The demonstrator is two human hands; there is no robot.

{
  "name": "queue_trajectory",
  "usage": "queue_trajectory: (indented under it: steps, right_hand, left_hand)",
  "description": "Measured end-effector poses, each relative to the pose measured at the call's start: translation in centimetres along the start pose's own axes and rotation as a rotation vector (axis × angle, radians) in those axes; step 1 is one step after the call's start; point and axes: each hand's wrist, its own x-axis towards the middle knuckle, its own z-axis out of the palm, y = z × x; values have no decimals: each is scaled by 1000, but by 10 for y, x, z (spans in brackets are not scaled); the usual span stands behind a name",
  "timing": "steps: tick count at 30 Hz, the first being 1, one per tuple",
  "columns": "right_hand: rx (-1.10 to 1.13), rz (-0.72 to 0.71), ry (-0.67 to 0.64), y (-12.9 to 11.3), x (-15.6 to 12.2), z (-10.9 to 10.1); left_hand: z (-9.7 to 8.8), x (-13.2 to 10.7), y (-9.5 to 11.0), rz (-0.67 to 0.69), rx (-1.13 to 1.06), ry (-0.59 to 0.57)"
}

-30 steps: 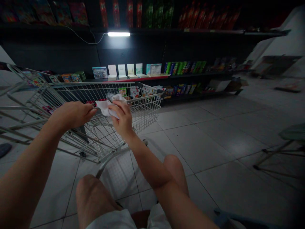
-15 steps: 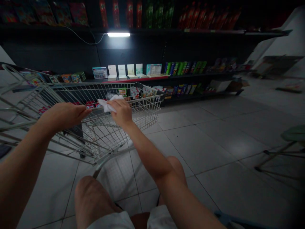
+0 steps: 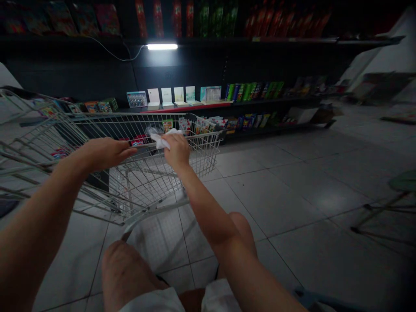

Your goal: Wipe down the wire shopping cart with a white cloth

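Note:
A metal wire shopping cart (image 3: 146, 173) stands in front of me. My left hand (image 3: 104, 154) is closed over its near top rail, the thumb pointing right along the rail and the other fingers partly hidden. Further right on that rail, my right hand (image 3: 178, 149) clasps a crumpled white cloth (image 3: 160, 140), pressing it around the bar. Part of the cloth sticks out left of the fingers. Behind it a clear, crinkled plastic piece (image 3: 153, 130) shows; what it belongs to I cannot make out.
Behind the cart runs a dark shelf unit (image 3: 182, 69) with bottles, boxes, upright cards and cans, lit by a tube lamp (image 3: 162, 47). To the right is a folding stool (image 3: 403, 182) on the tiled floor (image 3: 286, 186). My knees are close below the cart.
My right hand has slid right along the rail with the white cloth. My left hand has also shifted a little to the right, and the cart has moved slightly.

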Motion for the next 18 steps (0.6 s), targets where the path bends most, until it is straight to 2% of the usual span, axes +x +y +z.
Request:
queue_trajectory:
  steps: [2, 4, 5, 8, 11, 14, 18]
  right_hand:
    - [41, -125, -13, -19, -8, 12]
    - [72, -182, 0, -18, -22, 21]
    - [76, -159, 16, -10, -32, 25]
    - [40, 40, 24, 23, -75, 42]
    - [15, 237, -79, 46, -127, 66]
    - [85, 449, -151, 54, -173, 85]
    - [152, 643, -111, 56, -213, 89]
  left_hand:
    - [-8, 22, 17, 76, -47, 1]
    - [-12, 41, 31, 125, -137, -29]
    - [-12, 47, 36, 143, -172, -50]
    - [-6, 56, 44, 167, -199, -46]
    - [0, 55, 46, 164, -183, -1]
    - [1, 54, 47, 150, -168, 3]
    - [1, 57, 47, 141, -166, -5]
